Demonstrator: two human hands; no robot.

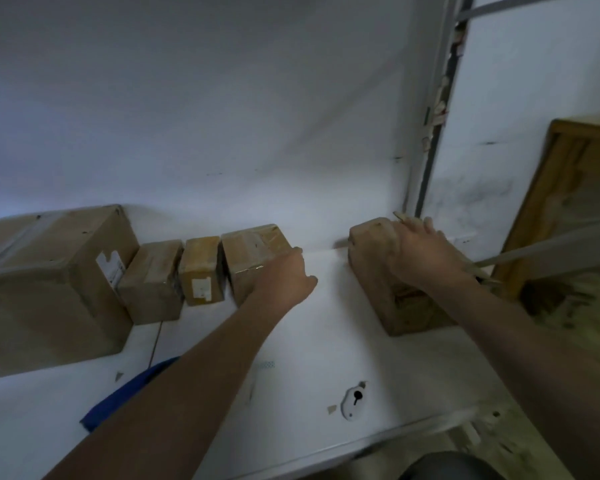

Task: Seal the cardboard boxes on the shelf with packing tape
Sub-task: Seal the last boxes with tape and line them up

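1. Five closed cardboard boxes along the back edge of the white shelf [326, 323]; contents hidden.
2. From the left: large box [49, 282], two small boxes, taped box [253, 254], then, well apart, right-hand box [388, 282].
3. Left hand [281, 282] against the taped box's right side, fingers hidden; grip cannot be told.
4. Right hand [420, 251] flat on the right-hand box's top, fingers spread, released.
5. No clear packing tape roll; motion blur at right.
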